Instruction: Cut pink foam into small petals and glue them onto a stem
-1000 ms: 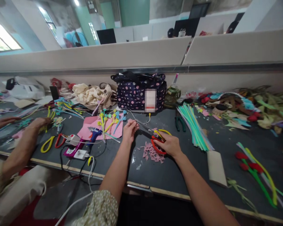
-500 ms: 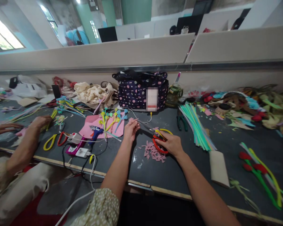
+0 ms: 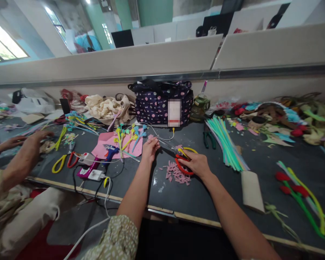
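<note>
My right hand grips scissors with one red and one yellow handle loop. Their blades point up and left, toward my left hand. That hand is closed in a pinch, with a small pink piece at its fingertips; its exact shape is hard to make out. Below the scissors lies a loose pile of small pink snippets on the dark table. Left of my left hand, pipe-cleaner flowers in yellow, pink and blue rest on a pink sheet.
Blue and magenta glue guns with cords lie to the left, near another pair of scissors. A co-worker's hands are farther left. Green-handled pliers, a pipe-cleaner bundle and a beige block lie right. A patterned bag stands behind.
My hands and the scissors stay almost in place. The co-worker's nearer hand has shifted left, away from the yellow stems. The camera view has moved slightly.
</note>
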### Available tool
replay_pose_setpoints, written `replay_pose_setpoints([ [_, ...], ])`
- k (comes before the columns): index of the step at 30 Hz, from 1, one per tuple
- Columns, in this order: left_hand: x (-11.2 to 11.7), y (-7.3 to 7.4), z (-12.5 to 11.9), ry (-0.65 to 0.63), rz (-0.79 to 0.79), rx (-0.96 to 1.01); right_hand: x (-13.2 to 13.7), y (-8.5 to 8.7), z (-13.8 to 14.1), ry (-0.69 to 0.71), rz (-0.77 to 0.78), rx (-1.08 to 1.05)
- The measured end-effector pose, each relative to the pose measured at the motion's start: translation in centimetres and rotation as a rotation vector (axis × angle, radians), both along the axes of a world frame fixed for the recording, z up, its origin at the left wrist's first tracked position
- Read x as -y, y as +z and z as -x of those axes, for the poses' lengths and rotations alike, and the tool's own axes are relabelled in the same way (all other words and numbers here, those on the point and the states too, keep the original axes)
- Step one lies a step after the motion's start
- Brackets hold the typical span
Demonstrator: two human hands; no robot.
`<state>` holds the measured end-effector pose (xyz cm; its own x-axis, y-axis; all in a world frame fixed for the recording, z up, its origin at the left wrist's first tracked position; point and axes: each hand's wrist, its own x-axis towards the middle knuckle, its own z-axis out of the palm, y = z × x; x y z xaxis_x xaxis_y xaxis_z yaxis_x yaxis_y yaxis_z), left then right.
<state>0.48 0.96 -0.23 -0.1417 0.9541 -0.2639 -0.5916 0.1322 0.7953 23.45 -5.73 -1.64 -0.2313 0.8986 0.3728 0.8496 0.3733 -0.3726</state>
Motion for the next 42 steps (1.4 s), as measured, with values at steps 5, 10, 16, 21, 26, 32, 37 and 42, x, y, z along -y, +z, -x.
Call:
replay_pose_setpoints([
  [5, -0.1, -0.2, 0.1, 0.002, 0.019, 0.004, 0.1, 0.4, 0.2, 0.027, 0.029, -0.016],
  [10, -0.1, 0.0, 0.2, 0.010, 0.036, 0.018, 0.2, 0.6, 0.4, 0.017, 0.035, -0.025],
  [16, 0.0, 0.2, 0.2, 0.012, 0.029, 0.006, 0.2, 0.8, 0.5, -0.009, 0.019, 0.000],
  [21, -0.1, -0.1, 0.2, -0.002, 0.043, 0.011, 0.3, 1.1, 0.4, -0.034, 0.001, 0.074],
  [26, -0.2, -0.3, 0.1, -0.001, 0.051, 0.015, 0.4, 1.4, 0.4, -0.029, -0.009, 0.092],
  [32, -0.3, -0.6, 0.2, 0.004, 0.066, 0.034, 0.5, 1.4, 0.7, 0.006, 0.030, 0.091],
  [37, -0.4, -0.7, 0.3, -0.005, 0.066, 0.056, 0.5, 1.6, 0.9, -0.033, 0.038, 0.100],
  [42, -0.2, -0.5, 0.2, -0.007, 0.038, 0.048, 0.7, 2.2, 1.2, -0.102, 0.034, 0.099],
])
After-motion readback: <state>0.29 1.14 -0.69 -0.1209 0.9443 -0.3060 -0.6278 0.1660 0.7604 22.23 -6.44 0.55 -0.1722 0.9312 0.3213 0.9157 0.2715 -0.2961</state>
